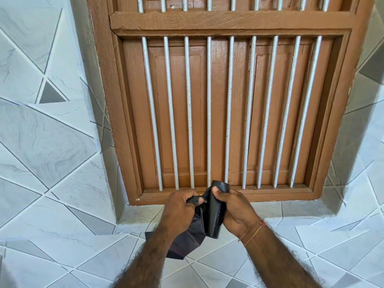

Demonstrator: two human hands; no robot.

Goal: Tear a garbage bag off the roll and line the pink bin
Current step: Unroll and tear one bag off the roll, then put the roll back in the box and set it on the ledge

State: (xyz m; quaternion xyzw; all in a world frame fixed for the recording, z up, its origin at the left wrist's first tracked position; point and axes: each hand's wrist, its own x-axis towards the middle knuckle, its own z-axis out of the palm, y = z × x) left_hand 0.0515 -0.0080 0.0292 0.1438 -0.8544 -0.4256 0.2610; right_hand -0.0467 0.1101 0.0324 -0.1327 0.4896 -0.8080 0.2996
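A roll of black garbage bags (216, 213) stands upright in my right hand (234, 210), thumb pressed on its upper front. My left hand (178, 206) pinches the loose end of a black bag (187, 240) right beside the roll, and the unrolled sheet hangs down under my left wrist. Both hands are close together, low in the middle of the view. The pink bin is not in view.
Straight ahead is a brown wooden window (226, 100) with pale vertical metal bars, its sill (228, 195) just behind my hands. Grey-and-white patterned tiles (54, 142) cover the walls on both sides and the surface below.
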